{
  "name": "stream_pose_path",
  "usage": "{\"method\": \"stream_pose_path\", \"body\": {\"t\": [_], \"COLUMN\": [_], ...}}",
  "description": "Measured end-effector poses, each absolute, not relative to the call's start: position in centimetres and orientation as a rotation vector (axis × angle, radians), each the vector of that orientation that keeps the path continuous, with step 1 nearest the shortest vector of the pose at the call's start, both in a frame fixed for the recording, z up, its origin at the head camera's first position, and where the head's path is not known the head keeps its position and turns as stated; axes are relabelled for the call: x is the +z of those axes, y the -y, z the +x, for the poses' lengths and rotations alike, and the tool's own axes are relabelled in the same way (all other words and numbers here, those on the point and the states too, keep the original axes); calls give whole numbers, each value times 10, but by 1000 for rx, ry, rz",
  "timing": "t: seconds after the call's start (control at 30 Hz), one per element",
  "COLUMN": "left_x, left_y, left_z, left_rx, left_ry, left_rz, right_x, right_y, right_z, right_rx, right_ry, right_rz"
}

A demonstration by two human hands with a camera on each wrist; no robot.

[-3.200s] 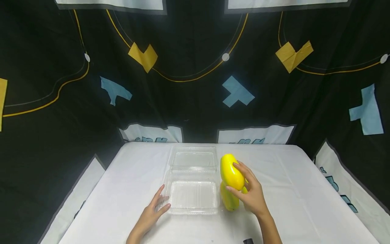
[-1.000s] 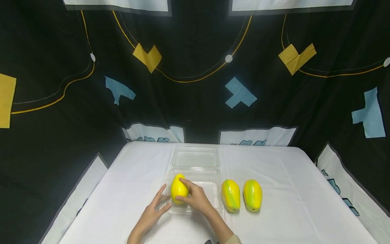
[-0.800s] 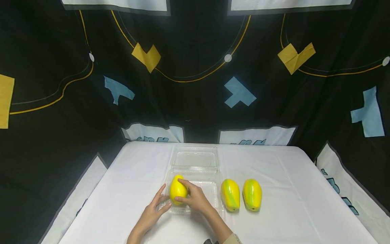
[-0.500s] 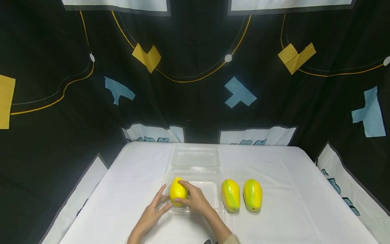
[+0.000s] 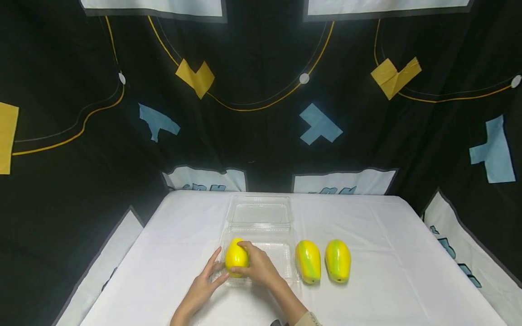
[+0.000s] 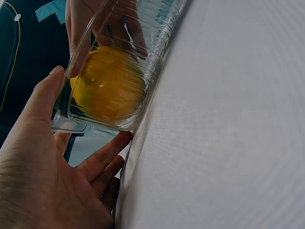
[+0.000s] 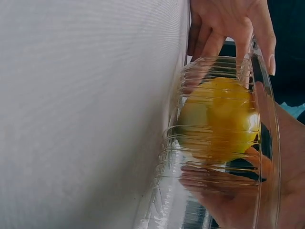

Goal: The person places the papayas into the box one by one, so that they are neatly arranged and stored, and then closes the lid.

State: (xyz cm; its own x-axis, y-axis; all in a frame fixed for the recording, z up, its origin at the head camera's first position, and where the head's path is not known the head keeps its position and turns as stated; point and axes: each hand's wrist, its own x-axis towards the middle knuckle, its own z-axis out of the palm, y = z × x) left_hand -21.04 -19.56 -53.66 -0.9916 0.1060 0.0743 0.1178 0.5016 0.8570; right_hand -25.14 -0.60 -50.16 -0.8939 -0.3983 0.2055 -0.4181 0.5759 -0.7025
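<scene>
My right hand (image 5: 261, 269) holds a yellow papaya (image 5: 236, 258) inside the left part of a clear plastic clamshell container (image 5: 281, 267), fingers at its far end and thumb at its near end. Through the clear wall, the papaya (image 7: 219, 119) appears low in the container in the right wrist view. My left hand (image 5: 204, 283) rests at the container's left side with thumb and fingers spread. In the left wrist view, the left thumb (image 6: 45, 93) touches the rim while the straight fingers lie along the outside.
Two yellow-green papayas (image 5: 308, 261) (image 5: 338, 261) lie side by side on the white table (image 5: 387, 271), right of the container. The clamshell's lid (image 5: 259, 210) is folded back flat behind its base. A black curtain (image 5: 253, 145) hangs beyond the table.
My right hand has carried a papaya from right of the container into its left part. Over the last second it shifts slightly left and nearer. The left hand stays put.
</scene>
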Motion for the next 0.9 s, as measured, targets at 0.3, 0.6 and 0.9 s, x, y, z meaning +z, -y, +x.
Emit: {"method": "stream_pose_path", "body": {"t": [0.3, 0.6, 0.9], "left_x": [-537, -536, -536], "left_y": [196, 195, 196], "left_z": [-211, -210, -210], "left_rx": [-1549, -1555, -1579], "left_ry": [2712, 2710, 2704], "left_rz": [-207, -199, -201], "right_x": [-501, -500, -496], "right_y": [5, 4, 1], "right_z": [-250, -248, -248], "right_rx": [1199, 1210, 1277], "right_ry": [2769, 2758, 2745], "right_rz": [692, 668, 623]}}
